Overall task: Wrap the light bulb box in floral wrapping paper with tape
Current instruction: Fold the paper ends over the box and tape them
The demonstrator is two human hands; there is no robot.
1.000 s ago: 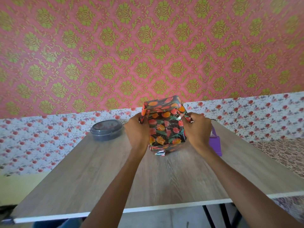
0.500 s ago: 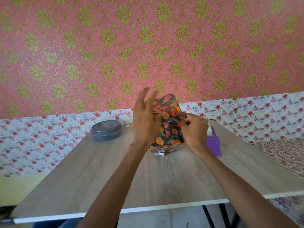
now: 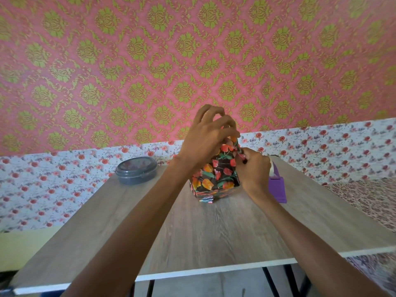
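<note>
Nearest the camera, two bare forearms reach across a wood-grain table (image 3: 214,243) with a white front edge. Toward its far middle stands the light bulb box (image 3: 214,183), upright, every visible face covered in dark floral wrapping paper (image 3: 225,168) printed with orange and red flowers. Folded paper edges stick out at its base. The right hand (image 3: 255,170) is at the box's upper right edge, thumb and fingers pinched on a fold of the paper. The left hand (image 3: 205,140) arches over the top, fingers bent, tips at that same corner; whether they grip the paper I cannot tell. Just right of the box, partly behind the right hand, sits a purple tape dispenser (image 3: 277,187). At the far left corner rests a round grey lidded container (image 3: 136,170). Beyond hangs pink-and-green damask wallpaper (image 3: 128,71).
</note>
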